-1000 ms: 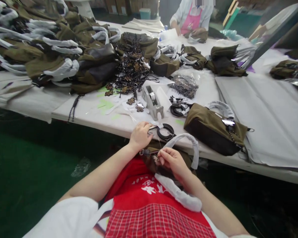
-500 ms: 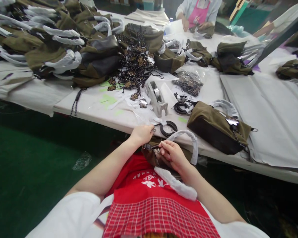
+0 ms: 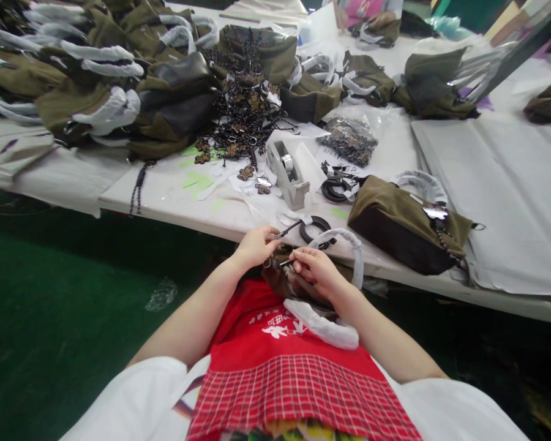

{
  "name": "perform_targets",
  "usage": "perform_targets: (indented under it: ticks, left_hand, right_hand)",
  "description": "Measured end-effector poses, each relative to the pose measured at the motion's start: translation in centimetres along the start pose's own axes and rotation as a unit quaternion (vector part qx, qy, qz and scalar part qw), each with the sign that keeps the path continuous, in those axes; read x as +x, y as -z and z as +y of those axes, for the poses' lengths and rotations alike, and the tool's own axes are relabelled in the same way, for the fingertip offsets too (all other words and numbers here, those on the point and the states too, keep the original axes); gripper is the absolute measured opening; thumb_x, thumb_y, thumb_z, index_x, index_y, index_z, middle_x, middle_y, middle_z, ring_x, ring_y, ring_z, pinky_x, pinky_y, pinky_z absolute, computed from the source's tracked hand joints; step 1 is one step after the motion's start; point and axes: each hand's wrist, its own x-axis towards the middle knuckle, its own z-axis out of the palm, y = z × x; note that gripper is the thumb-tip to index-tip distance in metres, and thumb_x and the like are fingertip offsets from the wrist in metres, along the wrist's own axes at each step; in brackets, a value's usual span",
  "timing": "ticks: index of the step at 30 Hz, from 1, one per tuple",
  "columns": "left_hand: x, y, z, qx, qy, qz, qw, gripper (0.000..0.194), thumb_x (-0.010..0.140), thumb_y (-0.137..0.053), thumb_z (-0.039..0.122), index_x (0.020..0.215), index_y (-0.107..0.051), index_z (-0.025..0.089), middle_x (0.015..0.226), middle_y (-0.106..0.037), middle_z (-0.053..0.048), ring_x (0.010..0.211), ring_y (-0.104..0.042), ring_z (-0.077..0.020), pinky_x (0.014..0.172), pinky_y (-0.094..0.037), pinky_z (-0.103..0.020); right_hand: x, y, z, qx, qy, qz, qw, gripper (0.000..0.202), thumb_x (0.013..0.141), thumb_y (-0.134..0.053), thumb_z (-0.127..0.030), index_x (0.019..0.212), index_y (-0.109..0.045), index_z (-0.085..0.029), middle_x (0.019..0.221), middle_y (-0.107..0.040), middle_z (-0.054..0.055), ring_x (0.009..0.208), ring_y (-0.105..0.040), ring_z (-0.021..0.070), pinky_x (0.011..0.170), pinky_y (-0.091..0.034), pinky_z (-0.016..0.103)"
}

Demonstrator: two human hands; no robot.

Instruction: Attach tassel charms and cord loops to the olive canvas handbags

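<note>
My left hand (image 3: 258, 246) is closed on the end of a black strap, whose coiled part (image 3: 315, 229) rests at the table edge. Between my lap and the table sits an olive handbag (image 3: 280, 283), with a wrapped handle (image 3: 346, 240) standing up and another wrapped handle (image 3: 324, 327) lying over my red apron. Over the bag's opening, my right hand (image 3: 313, 267) pinches something small near the zipper; what it is, I cannot make out. A finished-looking olive bag (image 3: 408, 223) with a metal tag lies to the right.
A tape dispenser (image 3: 288, 174) stands ahead, near a pile of beaded charm chains (image 3: 245, 116). Many olive bags (image 3: 87, 92) are heaped at the left. Behind it are a bagged bundle of charms (image 3: 351, 141) and another coiled strap (image 3: 336, 190). A co-worker's hand (image 3: 381, 19) shows across the table.
My left hand has lifted the strap end slightly, and the coil has shifted a little to the right. My right hand has moved slightly left and up, still pinching. The view has tilted down.
</note>
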Motion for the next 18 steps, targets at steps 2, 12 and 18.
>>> perform_targets:
  ticks: [2, 12, 18]
  left_hand:
    - [-0.2, 0.2, 0.3, -0.061, 0.009, -0.035, 0.998, 0.025, 0.085, -0.059, 0.024, 0.108, -0.062, 0.015, 0.082, -0.076, -0.005, 0.05, -0.062, -0.0125, 0.051, -0.048, -0.023]
    - [-0.9, 0.0, 1.0, -0.13, -0.027, -0.075, 0.988, 0.024, 0.078, -0.065, 0.024, 0.1, -0.068, 0.014, 0.087, -0.077, -0.006, 0.079, -0.072, -0.018, 0.073, -0.056, -0.026]
    - [-0.6, -0.8, 1.6, -0.159, 0.026, -0.034, 0.986, 0.025, 0.083, -0.06, 0.038, 0.082, -0.068, 0.014, 0.064, -0.068, 0.0, 0.048, -0.056, -0.0095, 0.046, -0.042, -0.019]
  right_hand:
    - [0.2, 0.2, 0.0, -0.007, -0.007, -0.009, 1.0, 0.028, 0.073, -0.071, -0.04, 0.076, -0.064, -0.014, 0.05, -0.056, -0.004, 0.032, -0.022, 0.0008, 0.033, -0.006, 0.018]
    - [0.7, 0.4, 0.1, -0.017, -0.014, -0.02, 1.0, 0.026, 0.073, -0.07, -0.039, 0.075, -0.065, -0.014, 0.049, -0.056, -0.004, 0.031, -0.023, 0.001, 0.033, -0.006, 0.018]
    - [0.8, 0.3, -0.2, -0.023, -0.024, -0.015, 0.999, 0.026, 0.07, -0.069, -0.039, 0.073, -0.063, -0.014, 0.047, -0.054, -0.005, 0.031, -0.021, 0.0011, 0.033, -0.005, 0.019]
